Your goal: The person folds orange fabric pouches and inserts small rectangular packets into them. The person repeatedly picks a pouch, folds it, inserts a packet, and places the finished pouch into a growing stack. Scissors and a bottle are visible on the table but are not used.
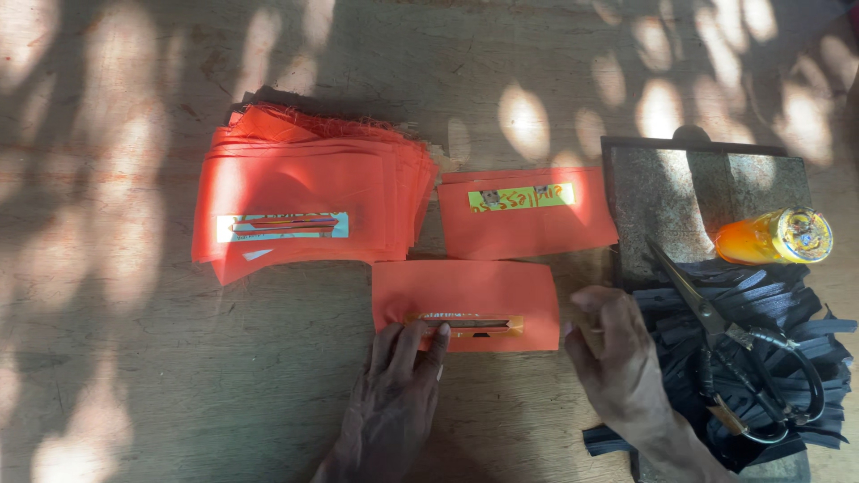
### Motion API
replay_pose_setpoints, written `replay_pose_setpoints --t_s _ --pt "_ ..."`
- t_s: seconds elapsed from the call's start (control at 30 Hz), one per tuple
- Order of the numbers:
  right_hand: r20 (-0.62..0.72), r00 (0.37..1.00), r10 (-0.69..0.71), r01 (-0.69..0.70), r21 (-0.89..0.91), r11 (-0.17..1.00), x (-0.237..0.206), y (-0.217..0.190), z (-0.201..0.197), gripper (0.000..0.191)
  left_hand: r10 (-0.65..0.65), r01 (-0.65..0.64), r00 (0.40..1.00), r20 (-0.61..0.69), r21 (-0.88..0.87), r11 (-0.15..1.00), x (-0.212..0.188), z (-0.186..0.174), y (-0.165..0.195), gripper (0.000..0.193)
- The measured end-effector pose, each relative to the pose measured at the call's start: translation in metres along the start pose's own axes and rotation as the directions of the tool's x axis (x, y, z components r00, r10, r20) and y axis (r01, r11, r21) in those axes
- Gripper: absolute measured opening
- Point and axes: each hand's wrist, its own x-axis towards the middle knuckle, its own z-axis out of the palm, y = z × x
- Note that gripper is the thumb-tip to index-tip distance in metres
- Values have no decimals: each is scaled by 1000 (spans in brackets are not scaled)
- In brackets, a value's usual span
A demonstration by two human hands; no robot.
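The left hand [394, 394] lies flat with its fingertips pressing the lower edge of an orange cloth piece [465, 300], right on a narrow orange strip label [470, 324] along that edge; its grip is spread, pinning rather than pinching. This piece lies on the desk [134, 376] just below and between the two other orange lots. It looks thin, light and limp, with a soft crease by the fingertips, so it likely slides and wrinkles easily; holding it flat under the fingers, or pinching a corner, seems the safest hold. The right hand [617, 358] rests just right of the piece, fingers curled; I cannot tell whether it holds anything. Up-left of the piece sits a fanned stack [304, 179] of like cloths with frayed top edges, bearing a long pale label with a red bar [282, 226]. Up-right lies a single cloth [528, 228] with a yellow-green strip label [522, 198]. Right of the piece, black scissors [743, 358] lie on a heap of dark strips [796, 313] over a grey slab [680, 197], with an orange bottle [774, 237] on its side.
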Motion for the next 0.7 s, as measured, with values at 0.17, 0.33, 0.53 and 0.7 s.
replay_pose_setpoints --t_s 0.17,0.33,0.53,0.7 --pt "164 932 322 -361 378 852 3 -13 8 45 42 -46 995 -86 -43 998 3 -3 0 54" --pt "226 891 393 -390 824 411 12 -22 19 48 44 -87 950 -310 -124 988 -5 -16 4 57" --pt "69 910 409 -229 905 358 4 -36 24 47 -311 223 949 60 -826 518 -3 -15 23 30" --pt "23 924 382 -208 868 451 -1 -57 35 47 -332 19 942 57 -993 -115 30 8 30 34"
